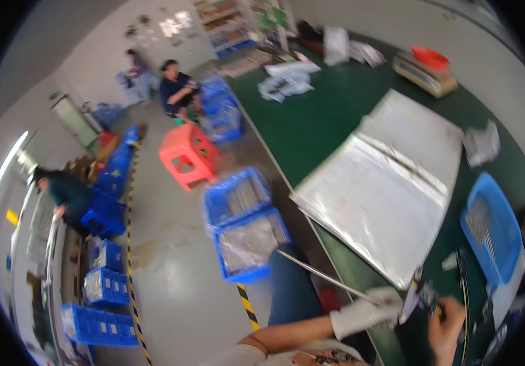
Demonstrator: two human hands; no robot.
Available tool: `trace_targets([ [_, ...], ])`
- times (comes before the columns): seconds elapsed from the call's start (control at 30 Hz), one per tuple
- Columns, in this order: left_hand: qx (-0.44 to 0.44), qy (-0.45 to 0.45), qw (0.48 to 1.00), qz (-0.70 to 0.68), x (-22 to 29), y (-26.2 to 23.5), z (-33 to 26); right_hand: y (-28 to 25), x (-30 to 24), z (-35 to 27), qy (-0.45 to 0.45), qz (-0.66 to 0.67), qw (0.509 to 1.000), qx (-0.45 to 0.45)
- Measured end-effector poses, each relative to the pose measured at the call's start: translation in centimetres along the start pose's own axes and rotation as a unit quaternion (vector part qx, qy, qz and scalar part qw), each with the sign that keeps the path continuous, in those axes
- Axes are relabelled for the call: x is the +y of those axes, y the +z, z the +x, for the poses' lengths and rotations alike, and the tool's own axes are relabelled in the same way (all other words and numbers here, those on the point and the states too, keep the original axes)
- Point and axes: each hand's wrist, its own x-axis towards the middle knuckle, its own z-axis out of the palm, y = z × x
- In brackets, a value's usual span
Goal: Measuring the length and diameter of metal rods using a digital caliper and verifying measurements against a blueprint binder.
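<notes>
My left hand (382,307), in a white glove, is closed around a thin metal rod (323,274). The rod slants up and left, past the table's near edge and over my knee. Just to the right, my bare right hand (448,323) has its fingers curled around a dark caliper (426,297). The caliper's jaws are close to the gloved fingers; blur hides whether they touch the rod. Beyond both hands, silvery sheet-like packaging (375,201) lies flat on the green table (296,128).
A blue basin (506,244) with metal parts stands at the right, beside a long dark strip (464,293). A scale (424,76) with a red tray sits farther back. Blue crates (229,277) and a red stool (186,155) stand left of the table. Several people are beyond.
</notes>
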Motion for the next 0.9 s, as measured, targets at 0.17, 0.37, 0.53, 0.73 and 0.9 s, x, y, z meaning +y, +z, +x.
trace_targets([
  [0.17,0.189,0.029,0.978,0.081,5.7,-3.5,-2.4,-1.6,-1.5,3.4,-0.014,-0.081,0.993,-0.083],
  [0.37,0.189,0.083,0.978,0.033,5.3,-4.6,-3.1,-0.1,0.6,2.5,-0.125,-0.169,0.974,-0.081],
  [0.53,0.187,0.057,0.98,0.032,4.4,-3.7,-2.7,0.0,1.1,1.2,-0.139,-0.173,0.97,-0.101],
  [0.73,0.175,0.028,0.983,0.037,5.1,-2.7,-2.8,-0.8,0.7,0.9,-0.16,-0.109,0.975,-0.112],
  [0.9,0.156,0.035,0.987,0.035,5.4,-2.3,-2.9,-1.2,0.2,0.9,-0.184,-0.053,0.971,-0.142],
])
